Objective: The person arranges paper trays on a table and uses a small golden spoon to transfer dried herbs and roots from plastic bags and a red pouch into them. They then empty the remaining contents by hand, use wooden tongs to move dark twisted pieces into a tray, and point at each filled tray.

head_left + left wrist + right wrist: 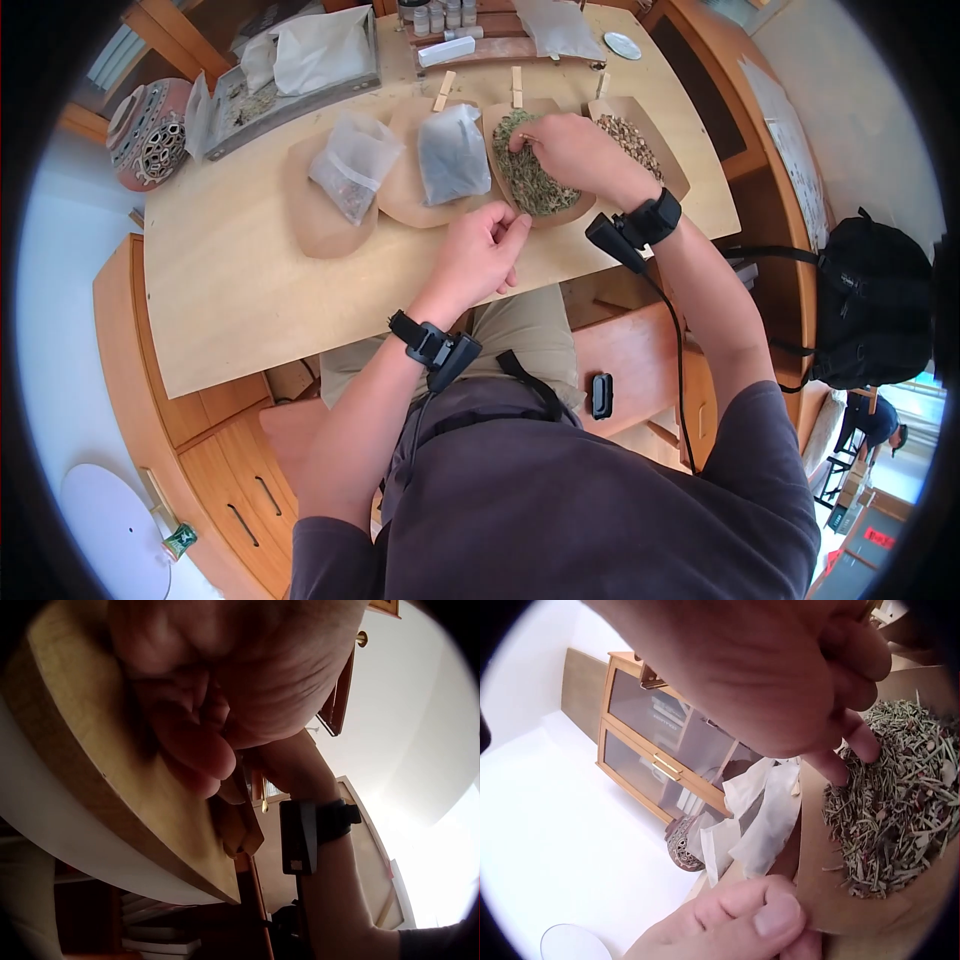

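Dried green herbs (540,185) (892,825) lie in a brown leaf-shaped tray (829,904). My right hand (585,155) (742,675) is over its far part, thumb and a fingertip pinching into the herbs, other fingers curled. At the tray's near edge is my left hand (475,255) (735,922), its thumb and a finger pinching the rim; the left wrist view shows the curled left hand (225,682) low beside the tabletop. To the right, another tray holds brown chopped pieces (630,145). Left of the herbs, a translucent bag (453,155) of dark contents rests on a tray.
Another translucent bag (355,165) lies on the leftmost tray. Wooden clips (517,87) stand behind the trays. Farther back are a grey box (300,105) with white bags, a rack with small jars (437,18) and a patterned pot (150,135). A backpack (870,300) hangs at right.
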The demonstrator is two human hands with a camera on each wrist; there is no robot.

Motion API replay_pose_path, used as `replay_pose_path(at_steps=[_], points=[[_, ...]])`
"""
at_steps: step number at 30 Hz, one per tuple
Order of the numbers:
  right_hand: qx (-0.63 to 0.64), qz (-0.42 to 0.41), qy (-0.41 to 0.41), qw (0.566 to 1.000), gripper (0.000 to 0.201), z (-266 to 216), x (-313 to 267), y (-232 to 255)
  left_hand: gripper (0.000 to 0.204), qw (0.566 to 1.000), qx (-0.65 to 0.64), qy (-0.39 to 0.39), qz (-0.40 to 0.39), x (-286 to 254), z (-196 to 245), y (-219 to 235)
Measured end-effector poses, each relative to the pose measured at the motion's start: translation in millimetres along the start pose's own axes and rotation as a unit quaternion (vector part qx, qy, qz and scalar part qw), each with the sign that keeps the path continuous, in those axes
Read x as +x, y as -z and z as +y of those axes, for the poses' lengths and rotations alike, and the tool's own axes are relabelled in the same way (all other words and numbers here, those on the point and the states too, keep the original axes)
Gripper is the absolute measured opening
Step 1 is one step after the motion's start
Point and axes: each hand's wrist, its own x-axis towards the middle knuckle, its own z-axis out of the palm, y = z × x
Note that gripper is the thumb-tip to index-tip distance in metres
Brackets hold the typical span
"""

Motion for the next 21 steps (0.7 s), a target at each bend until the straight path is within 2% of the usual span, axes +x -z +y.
replay_pose_path(at_steps=[7, 10, 13, 16, 19, 21], points=[[0.037, 0.007, -0.009, 0.999, 0.031, 12.9, 20.9, 6.9, 0.033, 1.0, 0.002, -0.016, 0.012, 0.5, -2.2, -0.7], [0.019, 0.024, -0.039, 0.999, 0.03, 10.2, 19.9, 11.2, 0.034, 1.0, 0.015, -0.017, 0.014, -0.5, -0.9, -0.6], [0.015, 0.054, -0.02, 0.998, 0.029, 15.8, 15.4, 4.3, 0.033, 1.0, 0.004, -0.019, 0.012, 0.1, -3.8, -0.5], [-0.027, -0.011, -0.042, 0.999, 0.03, 9.2, 4.2, 13.8, 0.033, 1.0, -0.004, -0.023, 0.012, 0.1, -4.2, -0.3], [-0.023, -0.007, -0.032, 0.999, 0.031, 4.7, -2.8, 17.7, 0.033, 1.0, 0.005, -0.023, 0.011, -0.6, -1.6, -0.3], [-0.053, 0.037, -0.042, 0.997, 0.032, 7.2, 2.7, 10.2, 0.033, 1.0, 0.005, -0.022, 0.013, -1.0, -1.3, -0.4]])
